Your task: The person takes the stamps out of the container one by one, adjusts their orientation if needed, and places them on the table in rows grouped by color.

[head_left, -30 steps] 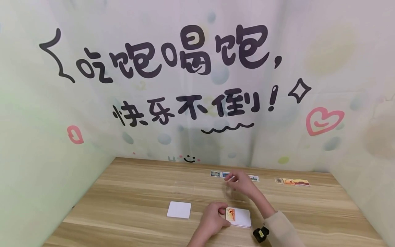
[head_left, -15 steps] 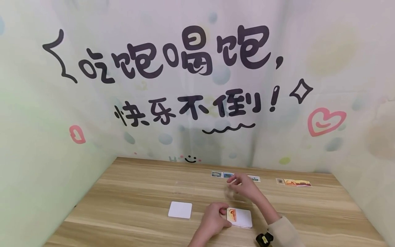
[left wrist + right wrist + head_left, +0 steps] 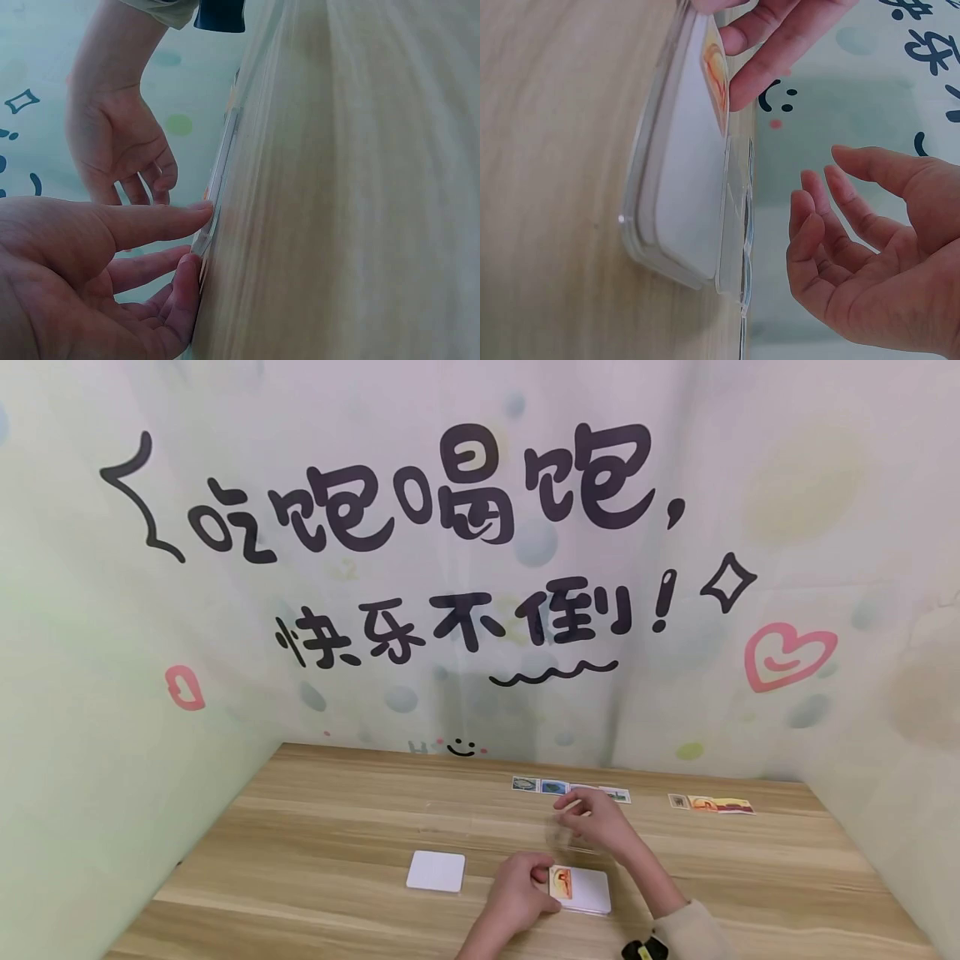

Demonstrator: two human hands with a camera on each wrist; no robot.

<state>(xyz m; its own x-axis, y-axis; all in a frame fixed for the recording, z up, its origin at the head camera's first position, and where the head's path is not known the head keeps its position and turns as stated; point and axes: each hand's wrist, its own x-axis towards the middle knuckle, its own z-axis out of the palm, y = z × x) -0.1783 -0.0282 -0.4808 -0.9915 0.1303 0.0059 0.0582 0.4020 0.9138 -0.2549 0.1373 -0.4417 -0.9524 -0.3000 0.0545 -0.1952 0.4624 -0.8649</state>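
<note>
My left hand (image 3: 517, 893) holds the left edge of a clear plastic case (image 3: 634, 225) filled with white cards (image 3: 591, 891); in the left wrist view its thumb (image 3: 161, 221) and fingers meet at the case's edge. On the top card's left end lies an orange picture stamp (image 3: 561, 883). Behind the case, my right hand (image 3: 596, 820) hovers over a clear plastic lid (image 3: 581, 845). The right wrist view has its fingers (image 3: 855, 202) loosely bent and spread, with nothing between them.
Another white card stack (image 3: 435, 871) lies to the left, with a faint clear plastic piece (image 3: 447, 817) behind it. Several blue-green stamps (image 3: 555, 787) line the table's back edge, and more orange and red stamps (image 3: 712, 805) lie at right. A printed cloth wall (image 3: 405, 710) rises behind.
My right hand has drifted slightly right and toward me, uncovering more of the stamp row. My left hand keeps its hold on the case, which stays in place.
</note>
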